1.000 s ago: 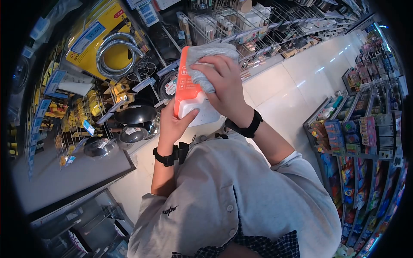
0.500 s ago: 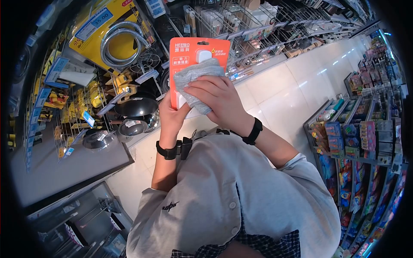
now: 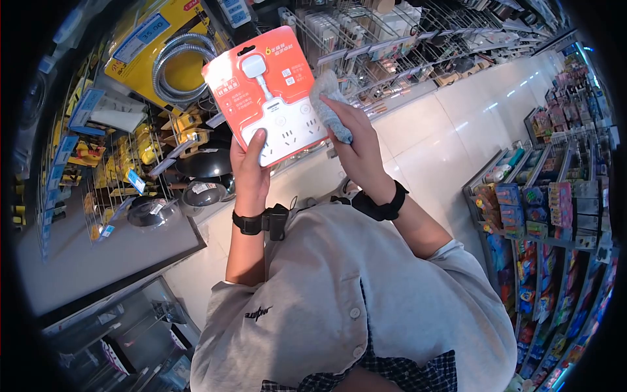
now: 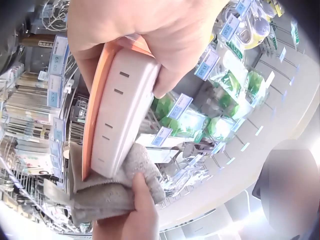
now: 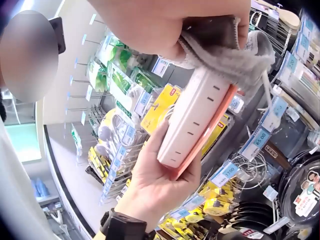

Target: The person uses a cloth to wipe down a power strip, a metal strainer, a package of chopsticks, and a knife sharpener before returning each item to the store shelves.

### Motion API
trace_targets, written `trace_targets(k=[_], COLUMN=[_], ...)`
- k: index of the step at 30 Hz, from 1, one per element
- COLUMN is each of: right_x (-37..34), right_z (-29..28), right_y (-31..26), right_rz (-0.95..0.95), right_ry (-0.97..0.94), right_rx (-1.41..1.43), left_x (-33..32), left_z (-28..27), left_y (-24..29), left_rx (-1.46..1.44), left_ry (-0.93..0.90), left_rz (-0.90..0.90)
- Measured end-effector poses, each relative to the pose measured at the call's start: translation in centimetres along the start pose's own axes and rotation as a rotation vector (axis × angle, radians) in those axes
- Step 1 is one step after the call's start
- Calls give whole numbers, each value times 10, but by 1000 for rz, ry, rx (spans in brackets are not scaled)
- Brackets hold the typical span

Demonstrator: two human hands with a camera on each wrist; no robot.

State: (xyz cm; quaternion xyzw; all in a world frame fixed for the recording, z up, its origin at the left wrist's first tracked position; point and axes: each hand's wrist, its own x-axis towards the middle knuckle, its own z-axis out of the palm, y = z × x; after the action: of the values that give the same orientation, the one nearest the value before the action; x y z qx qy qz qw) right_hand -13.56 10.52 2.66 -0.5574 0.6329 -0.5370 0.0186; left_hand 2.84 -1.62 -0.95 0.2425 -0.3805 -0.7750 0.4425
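In a shop aisle, in front of a wire rack, a flat orange-red card package with a white multi-socket power adapter on its front is held up before the person's body. The left hand has its grip closed on the lower left corner, thumb laid across the adapter's face. The right hand has its grip on a folded soft grey cloth, which the wrist views show wrapped around the package's right edge. Beyond the package, to the left, a coiled silver metal hose sits on a yellow card; round dark pans sit below it, near the left wrist.
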Motion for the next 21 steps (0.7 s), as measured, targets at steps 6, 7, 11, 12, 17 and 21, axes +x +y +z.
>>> trace_targets(k=[6, 7, 11, 12, 17, 21], right_x=[7, 14, 23, 24, 20, 11], right_z=[0, -5, -13, -13, -15, -15], right_y=[15, 18, 5, 6, 9, 8], right_rz=[221, 106, 17, 17, 54, 36], right_ry=[72, 52, -42, -40, -36, 19], right_rx=[166, 64, -122, -125, -114, -187], left_x=[5, 3, 2, 3, -3, -1], left_z=[18, 26, 30, 32, 33, 16], left_y=[2, 5, -3, -3, -6, -17], left_rx=[234, 147, 293, 292, 283, 293], left_ry=[-123, -95, -118, -121, -101, -70], left_rz=[103, 80, 50, 50, 101, 77])
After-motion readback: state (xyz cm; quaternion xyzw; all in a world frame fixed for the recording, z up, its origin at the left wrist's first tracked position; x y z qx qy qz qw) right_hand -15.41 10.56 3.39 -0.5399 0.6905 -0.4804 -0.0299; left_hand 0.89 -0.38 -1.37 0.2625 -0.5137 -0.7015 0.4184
